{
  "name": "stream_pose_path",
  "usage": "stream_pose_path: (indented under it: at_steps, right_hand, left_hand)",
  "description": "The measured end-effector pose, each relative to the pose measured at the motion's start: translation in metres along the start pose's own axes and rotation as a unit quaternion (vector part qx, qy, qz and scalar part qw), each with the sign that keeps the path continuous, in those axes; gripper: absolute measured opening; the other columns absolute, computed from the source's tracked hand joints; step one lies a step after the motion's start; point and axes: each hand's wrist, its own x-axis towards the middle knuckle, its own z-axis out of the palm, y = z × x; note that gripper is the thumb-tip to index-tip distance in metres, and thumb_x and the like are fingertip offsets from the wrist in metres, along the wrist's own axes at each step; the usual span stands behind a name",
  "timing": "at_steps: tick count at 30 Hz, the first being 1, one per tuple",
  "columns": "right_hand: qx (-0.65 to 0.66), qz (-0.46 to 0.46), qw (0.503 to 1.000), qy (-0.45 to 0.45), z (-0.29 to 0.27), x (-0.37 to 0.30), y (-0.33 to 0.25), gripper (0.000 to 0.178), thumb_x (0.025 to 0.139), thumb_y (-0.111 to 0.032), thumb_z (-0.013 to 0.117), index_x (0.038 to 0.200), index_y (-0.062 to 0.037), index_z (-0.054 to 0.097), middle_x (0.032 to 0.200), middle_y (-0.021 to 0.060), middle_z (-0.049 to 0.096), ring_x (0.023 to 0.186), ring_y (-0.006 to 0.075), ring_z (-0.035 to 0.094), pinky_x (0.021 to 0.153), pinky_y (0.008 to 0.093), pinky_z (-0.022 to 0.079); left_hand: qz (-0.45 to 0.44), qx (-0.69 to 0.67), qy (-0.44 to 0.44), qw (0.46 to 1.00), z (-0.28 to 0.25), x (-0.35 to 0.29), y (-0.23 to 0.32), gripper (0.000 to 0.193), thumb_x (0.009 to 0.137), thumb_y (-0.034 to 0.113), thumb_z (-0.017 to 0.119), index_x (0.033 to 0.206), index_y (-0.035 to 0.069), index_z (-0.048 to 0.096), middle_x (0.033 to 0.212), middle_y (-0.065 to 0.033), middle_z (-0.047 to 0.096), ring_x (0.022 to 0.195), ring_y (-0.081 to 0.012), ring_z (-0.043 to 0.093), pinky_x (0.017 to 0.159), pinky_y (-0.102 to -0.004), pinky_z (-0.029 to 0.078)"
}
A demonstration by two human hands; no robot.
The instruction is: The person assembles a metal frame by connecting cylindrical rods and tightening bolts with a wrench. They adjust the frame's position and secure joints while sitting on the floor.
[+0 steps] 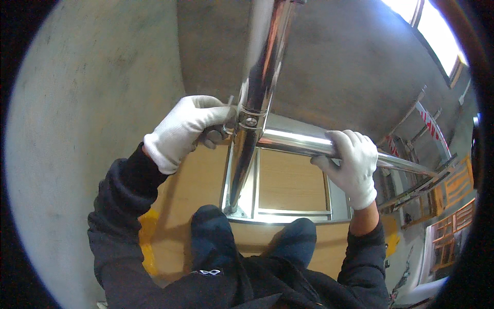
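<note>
Obstacles: post (260,77), centre; bar (296,142), running right from it; right hand (355,162), around bar; wall (92,77), left. Free: bar's stretch, post to right hand; near gap, bar to knees (303,234).

Right hand (357,164) grips tube (298,142) (shiny); left hand (188,123) pinches thin rod (230,101).

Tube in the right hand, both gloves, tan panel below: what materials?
Tube: metal, likely stainless or chromed, polished; mirror-like highlights.
Gloves: probably knit fabric, white, matte; soft creases.
Tan panel: wood or laminate, unclear which; smooth, evenly coloured face.
</note>
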Motion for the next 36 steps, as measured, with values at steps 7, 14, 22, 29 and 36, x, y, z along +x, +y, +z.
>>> stream_pose_path:
  at_steps: [7,14,22,29,36]
  right_hand:
    - [-0.003,-0.008,1.0,0.001,0.006,-0.004,0.006,0.051,0.062,-0.042,0.08,0.094,-0.0077,0.061,0.078,0.0066,0.059,0.072,0.0265,0.059,0.064,0.0379,0.044]
    - [0.0,-0.005,1.0,-0.003,0.007,-0.004,0.005,0.052,0.061,-0.041,0.081,0.096,-0.0073,0.061,0.078,0.0072,0.06,0.072,0.0272,0.06,0.065,0.0385,0.045]
    - [0.001,-0.003,1.0,0.001,0.008,-0.003,0.005,0.054,0.058,-0.041,0.082,0.096,-0.0072,0.061,0.078,0.0074,0.06,0.074,0.0285,0.061,0.066,0.0387,0.046]
    - [0.0,-0.002,1.0,-0.006,0.007,-0.001,0.002,0.054,0.059,-0.04,0.082,0.096,-0.0072,0.061,0.078,0.0076,0.06,0.074,0.0289,0.061,0.067,0.0387,0.046]
    - [-0.01,0.003,1.0,-0.016,0.008,0.0,0.001,0.053,0.059,-0.039,0.082,0.096,-0.0073,0.061,0.076,0.0058,0.059,0.071,0.0266,0.06,0.065,0.0377,0.045]
  left_hand:
    - [0.034,-0.084,0.011,0.996,0.003,0.004,-0.015,0.028,0.089,0.025,0.068,0.102,0.001,0.064,0.083,-0.0022,0.065,0.065,-0.0057,0.058,0.055,-0.019,0.048]
    - [0.131,-0.113,0.024,0.985,0.005,0.011,-0.047,0.021,0.093,0.013,0.062,0.109,0.0,0.063,0.093,-0.0054,0.068,0.077,-0.0111,0.066,0.067,-0.025,0.056]
    - [0.234,-0.041,-0.041,0.971,-0.013,0.013,-0.068,0.022,0.088,-0.005,0.06,0.11,-0.004,0.061,0.099,-0.009,0.066,0.09,-0.0152,0.065,0.081,-0.0299,0.055]
    - [0.435,0.236,0.028,0.868,-0.012,0.018,-0.069,0.026,0.074,-0.008,0.067,0.099,-0.001,0.063,0.096,-0.0113,0.062,0.086,-0.0222,0.063,0.074,-0.0302,0.051]
    - [0.492,0.198,0.041,0.847,-0.011,0.022,-0.072,0.02,0.076,-0.001,0.071,0.095,0.001,0.065,0.097,-0.0127,0.066,0.089,-0.0259,0.064,0.075,-0.0326,0.052]
